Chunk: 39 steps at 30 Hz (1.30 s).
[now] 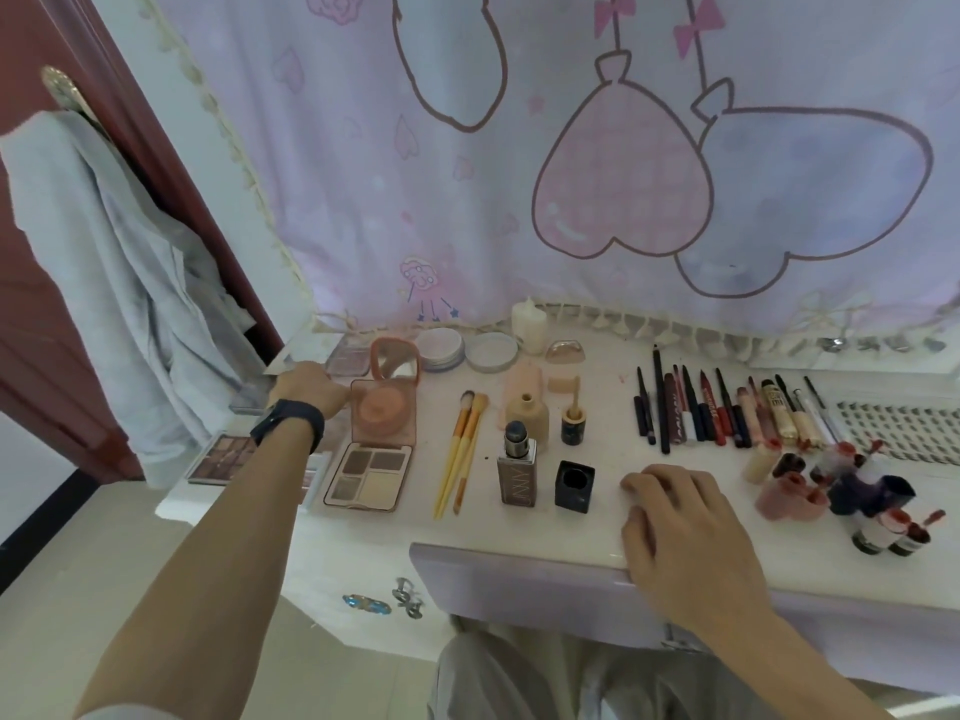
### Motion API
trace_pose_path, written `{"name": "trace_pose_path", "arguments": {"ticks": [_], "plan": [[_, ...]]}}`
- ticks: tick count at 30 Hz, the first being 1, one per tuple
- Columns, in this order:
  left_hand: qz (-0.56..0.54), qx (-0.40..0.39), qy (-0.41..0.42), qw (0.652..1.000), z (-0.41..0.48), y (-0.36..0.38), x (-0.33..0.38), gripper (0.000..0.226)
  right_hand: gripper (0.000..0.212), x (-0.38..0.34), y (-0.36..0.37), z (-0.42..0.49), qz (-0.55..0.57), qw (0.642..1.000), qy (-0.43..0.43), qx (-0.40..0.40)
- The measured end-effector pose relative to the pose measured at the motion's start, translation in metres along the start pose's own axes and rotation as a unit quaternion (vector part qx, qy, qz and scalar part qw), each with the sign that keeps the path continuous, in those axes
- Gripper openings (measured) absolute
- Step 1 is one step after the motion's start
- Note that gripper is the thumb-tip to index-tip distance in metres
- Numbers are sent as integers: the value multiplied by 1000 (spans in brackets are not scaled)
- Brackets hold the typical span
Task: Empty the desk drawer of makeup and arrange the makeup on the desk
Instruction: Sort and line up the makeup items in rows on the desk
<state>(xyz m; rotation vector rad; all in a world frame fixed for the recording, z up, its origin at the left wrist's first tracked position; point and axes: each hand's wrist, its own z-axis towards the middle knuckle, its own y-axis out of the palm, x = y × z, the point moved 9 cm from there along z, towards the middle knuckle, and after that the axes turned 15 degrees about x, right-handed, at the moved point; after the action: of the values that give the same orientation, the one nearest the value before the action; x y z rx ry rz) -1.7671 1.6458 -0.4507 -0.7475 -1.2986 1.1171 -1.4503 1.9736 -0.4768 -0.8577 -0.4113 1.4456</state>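
Left hand (310, 389) reaching out over the far left of the white surface (597, 532), wrist banded by a dark watch (287, 423), fingers hidden behind the back of the hand, so grip impossible to tell; nothing visibly held. Lying just beside it to the right, an open peach blush compact (384, 410) with its mirror lid (396, 360) tilted up. Sitting directly in front of the compact, an open four-pan eyeshadow palette (370, 475); another brown palette (223, 458) lying at the surface's left edge, partly under the forearm.

Right hand (675, 517) resting palm down and relaxed on the front edge of the surface, fingers spread, gripping nothing.

Lying between the two hands, a pair of yellow-handled brushes (460, 452) side by side, a foundation bottle (518, 470) standing upright, a black cap (574, 485) just beside it, and a beige bottle (527, 415) behind.

Lining up in a row further right, pencils and lip products (727, 407), nearly parallel. Crowding near the right hand's far side, a cluster of small open lip tint pots (841, 485).

Sitting along the back, under the fringe of a pink curtain (467, 174), two round powder jars (467, 348) and a cream bottle (529, 322).

Drawer front (519, 584), lilac, showing just below the surface edge.
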Motion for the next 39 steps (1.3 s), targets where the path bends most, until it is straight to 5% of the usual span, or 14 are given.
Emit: {"name": "trace_pose_path", "arguments": {"ticks": [12,17,27,39], "plan": [[-41,22,3,999,23,-15,0,53,39,0,-3,-1,4,1000,7,16],[-40,54,49,997,45,-29,16,20,37,-3,-3,1,-1,1000,7,6],[19,-54,89,994,73,11,52,38,39,-2,-3,0,-11,1000,15,-7],[107,-69,94,987,90,31,53,19,35,-4,-2,4,-5,1000,17,-4]]}}
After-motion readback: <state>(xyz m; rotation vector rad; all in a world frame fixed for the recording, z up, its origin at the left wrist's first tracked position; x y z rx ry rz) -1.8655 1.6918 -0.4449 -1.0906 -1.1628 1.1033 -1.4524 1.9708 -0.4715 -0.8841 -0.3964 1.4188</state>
